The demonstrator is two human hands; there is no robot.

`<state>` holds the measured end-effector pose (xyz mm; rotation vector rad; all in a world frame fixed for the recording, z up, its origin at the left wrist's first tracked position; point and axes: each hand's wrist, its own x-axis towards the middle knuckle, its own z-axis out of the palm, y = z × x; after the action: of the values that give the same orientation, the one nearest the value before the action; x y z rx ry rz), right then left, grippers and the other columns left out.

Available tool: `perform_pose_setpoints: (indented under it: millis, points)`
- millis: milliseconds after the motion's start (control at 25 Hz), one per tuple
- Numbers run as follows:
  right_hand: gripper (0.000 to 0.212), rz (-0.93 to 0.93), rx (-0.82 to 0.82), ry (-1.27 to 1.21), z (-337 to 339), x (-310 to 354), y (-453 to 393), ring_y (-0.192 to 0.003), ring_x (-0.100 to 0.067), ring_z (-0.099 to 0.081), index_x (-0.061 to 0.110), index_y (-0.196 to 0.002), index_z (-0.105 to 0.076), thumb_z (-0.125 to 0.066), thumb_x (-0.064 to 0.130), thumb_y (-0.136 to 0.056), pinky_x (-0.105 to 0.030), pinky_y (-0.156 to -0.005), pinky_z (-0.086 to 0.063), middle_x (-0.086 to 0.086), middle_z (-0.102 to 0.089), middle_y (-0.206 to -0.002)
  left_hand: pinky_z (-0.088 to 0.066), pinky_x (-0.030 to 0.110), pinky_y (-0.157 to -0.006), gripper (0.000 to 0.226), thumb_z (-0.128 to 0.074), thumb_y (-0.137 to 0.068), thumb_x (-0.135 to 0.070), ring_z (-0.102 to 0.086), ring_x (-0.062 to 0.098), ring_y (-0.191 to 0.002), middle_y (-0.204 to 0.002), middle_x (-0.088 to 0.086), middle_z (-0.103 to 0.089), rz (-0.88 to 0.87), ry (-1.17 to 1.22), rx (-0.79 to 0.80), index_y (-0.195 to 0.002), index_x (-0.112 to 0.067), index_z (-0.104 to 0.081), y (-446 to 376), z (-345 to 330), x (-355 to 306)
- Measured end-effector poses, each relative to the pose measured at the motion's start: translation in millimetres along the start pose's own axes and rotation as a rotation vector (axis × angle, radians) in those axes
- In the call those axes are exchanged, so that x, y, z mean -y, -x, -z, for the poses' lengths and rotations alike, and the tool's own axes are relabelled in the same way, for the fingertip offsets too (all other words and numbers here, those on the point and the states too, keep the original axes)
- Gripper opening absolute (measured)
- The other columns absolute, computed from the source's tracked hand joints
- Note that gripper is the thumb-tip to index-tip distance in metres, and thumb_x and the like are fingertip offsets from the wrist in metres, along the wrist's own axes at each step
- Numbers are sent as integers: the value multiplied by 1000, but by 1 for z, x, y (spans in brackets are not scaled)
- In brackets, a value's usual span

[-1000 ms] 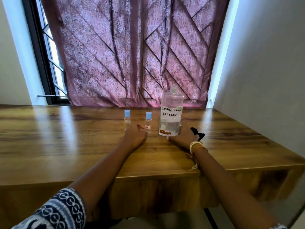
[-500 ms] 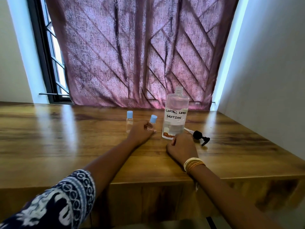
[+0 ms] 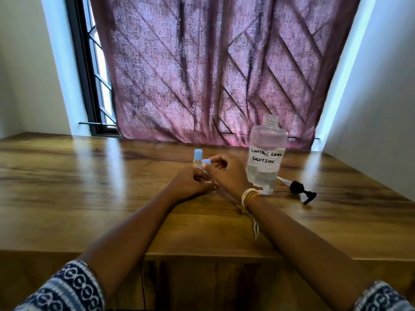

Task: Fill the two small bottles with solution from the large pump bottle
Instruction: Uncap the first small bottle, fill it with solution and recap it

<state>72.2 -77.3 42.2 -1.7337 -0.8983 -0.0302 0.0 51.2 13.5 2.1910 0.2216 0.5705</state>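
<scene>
Both hands together at mid-tabletop: left hand (image 3: 190, 182) curled around the body of one small bottle (image 3: 207, 176), right hand (image 3: 226, 173) above it with fingertips pinching that bottle's blue cap (image 3: 206, 161). Cannot tell whether the cap is threaded on or already loose. Just beyond the left hand, touching or nearly so, the second small bottle (image 3: 198, 160), upright and capped. Just right of the right hand, the large bottle (image 3: 266, 158) labelled as contact lens solution, upright, neck open, liquid only in its lower part. Further right, well clear of both hands, the black pump head (image 3: 301, 191) lying on its side on the tabletop (image 3: 89, 187).

Judged from this: early stage. Pump removed from the big bottle, first small bottle at the uncapping step, neither small bottle visibly filled. Left to do: both caps off, both fills, probably recapping.

Plenty of bare wood left of the left hand and toward the body. Near edge well short of the bottles. Tight spot only on the right, with the open-necked bottle close to the right wrist (image 3: 250, 196) and easy to knock.
</scene>
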Motion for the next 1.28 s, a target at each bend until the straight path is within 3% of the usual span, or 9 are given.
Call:
perform_pose_setpoints:
  millis: [120, 320, 440, 600, 760, 840, 920, 1080, 1280]
  points:
    - [22, -14, 36, -117, 1, 0, -6, -63, -3, -59, 15, -78, -67, -86, 22, -68, -12, -56, -48, 3, -66, -73, -50, 21, -69, 21, -81, -72, -21, -69, 2, -74, -85, -3, -76, -1, 26, 24, -91, -16, -75, -2, 3, 4]
    - [24, -8, 50, -168, 10, -9, -8, -69, -10, -61, -3, -89, -71, -81, 13, -74, -15, -61, -52, -21, -71, -87, -48, 14, -63, 10, -81, -73, -21, -65, -5, -66, -72, -16, -74, -25, 99, 1, -80, -25, -76, -4, -3, 2]
    - [19, 26, 78, -156, 12, -6, -6, -67, -1, -59, -3, -95, -71, -76, 4, -78, -6, -61, -48, -11, -70, -86, -43, 10, -57, 19, -77, -78, -11, -59, -8, -55, -58, -19, -68, -40, 162, -26, -74, -29, -72, -2, -5, 0]
    - [25, 74, 181, -148, 16, -9, -6, -78, 5, -62, 3, -105, -70, -72, 0, -80, -7, -72, -50, -3, -69, -96, -54, 21, -77, 20, -74, -78, -2, -68, 4, -75, -77, -9, -75, -61, 188, 81, -86, -20, -76, -1, 3, 2]
    - [34, 54, 276, -221, 19, -10, -7, -92, -7, -65, 2, -115, -65, -71, 0, -81, -15, -79, -53, -5, -68, -109, -47, 13, -62, 13, -78, -76, -8, -62, -4, -61, -64, -13, -71, -41, 171, 55, -79, -20, -75, 1, 1, -3]
    - [39, 37, 227, -259, 17, -9, -4, -82, 1, -66, 2, -112, -65, -77, 0, -75, -13, -70, -53, -2, -69, -98, -50, 15, -61, 12, -82, -72, -10, -63, -3, -61, -64, -11, -73, -31, 178, 42, -75, -20, -76, 3, 1, -3]
    - [43, 22, 217, -306, 16, -10, -5, -72, 3, -66, 1, -115, -62, -74, -8, -75, -12, -65, -52, -6, -69, -92, -57, 29, -75, 20, -85, -68, -10, -69, 10, -76, -83, 3, -78, -1, 222, 43, -86, -9, -77, 2, 1, -1]
    - [63, -5, 353, -366, 16, -13, -6, -87, -6, -69, 5, -135, -45, -65, -16, -79, -17, -72, -54, -8, -69, -105, -55, 32, -73, 23, -86, -65, -9, -66, 13, -75, -86, 11, -77, 14, 237, 18, -86, -5, -76, 2, -1, 3]
    - [62, 1, 251, -346, 18, -15, -10, -85, -14, -67, 10, -129, -54, -76, -7, -73, -27, -80, -56, -7, -68, -90, -56, 38, -80, 31, -89, -62, -18, -70, 18, -80, -88, 11, -77, 32, 220, 20, -88, -8, -76, 1, 2, 6]
